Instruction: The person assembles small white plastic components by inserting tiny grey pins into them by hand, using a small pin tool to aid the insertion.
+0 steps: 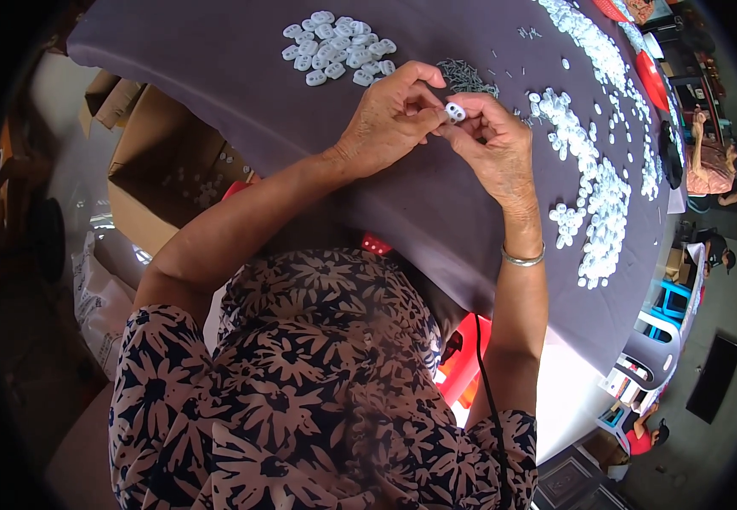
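Note:
My right hand (497, 140) pinches a small white plastic piece (455, 111) with two dark openings between thumb and fingers, above the cloth-covered table. Fingertips of my left hand (395, 115) are pinched together at that piece's left edge; whatever they may hold is too small to make out. Just beyond my hands lies a heap of small grey screws (468, 75). To the far left of them, larger white plastic pieces (334, 47) sit in a loose pile. Many small white round parts (602, 217) spread over the cloth to the right.
A dark purple-grey cloth (241, 76) covers the table. An open cardboard box (151, 170) with some white parts inside stands at the left, below table height. Red baskets (651, 79) sit along the far right edge. Several people are in the background at right.

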Demonstrator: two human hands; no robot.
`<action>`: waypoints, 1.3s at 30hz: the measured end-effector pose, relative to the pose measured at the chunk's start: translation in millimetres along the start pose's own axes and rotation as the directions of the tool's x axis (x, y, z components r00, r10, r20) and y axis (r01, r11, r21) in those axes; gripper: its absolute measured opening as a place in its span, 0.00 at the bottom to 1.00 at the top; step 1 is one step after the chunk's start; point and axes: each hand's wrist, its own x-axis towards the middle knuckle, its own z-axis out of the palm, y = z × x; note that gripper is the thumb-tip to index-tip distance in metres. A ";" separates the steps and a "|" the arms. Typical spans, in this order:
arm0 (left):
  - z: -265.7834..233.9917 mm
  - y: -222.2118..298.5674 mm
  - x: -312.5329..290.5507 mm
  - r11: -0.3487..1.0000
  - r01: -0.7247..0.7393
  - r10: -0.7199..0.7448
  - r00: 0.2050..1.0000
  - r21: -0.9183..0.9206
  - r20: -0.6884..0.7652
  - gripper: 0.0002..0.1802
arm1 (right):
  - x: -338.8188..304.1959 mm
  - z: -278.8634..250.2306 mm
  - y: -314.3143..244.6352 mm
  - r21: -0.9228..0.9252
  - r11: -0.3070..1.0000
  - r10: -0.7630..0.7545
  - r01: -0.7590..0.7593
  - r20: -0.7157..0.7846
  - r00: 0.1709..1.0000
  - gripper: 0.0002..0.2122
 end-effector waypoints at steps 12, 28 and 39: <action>-4.8 1.5 0.8 1.000 -0.030 0.030 0.998 -0.001 0.050 0.13 | -3.1 3.9 -8.3 -0.517 0.805 -0.358 0.292 -0.031 0.933 0.14; -4.2 -0.8 1.6 0.999 0.041 -0.043 0.997 0.026 0.064 0.18 | -3.6 7.1 -0.3 -0.665 0.668 -0.406 0.334 0.051 0.912 0.15; -5.4 4.0 -0.2 0.995 -0.027 0.012 0.988 0.096 0.153 0.19 | -8.6 8.2 8.2 -0.709 0.624 -0.258 0.329 0.210 0.943 0.11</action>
